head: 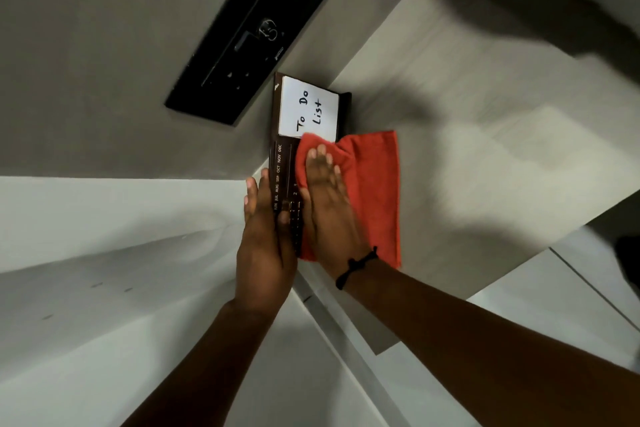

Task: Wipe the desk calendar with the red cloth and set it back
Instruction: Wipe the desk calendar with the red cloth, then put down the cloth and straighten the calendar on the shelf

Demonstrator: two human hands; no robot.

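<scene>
The dark brown desk calendar stands at the back edge of the light desk, against the grey wall. Month names run along its edge, and a white "To Do List" note sits on its upper half. My left hand grips the calendar's near end, fingers along its back and thumb on its front. My right hand lies flat on the red cloth and presses it against the calendar's face, just below the note. The cloth hangs off to the right over the desk.
A long black panel is fixed to the grey wall above the calendar. A dark shape lies at the desk's far right. White cabinet fronts fill the lower left. A black cord bracelet circles my right wrist.
</scene>
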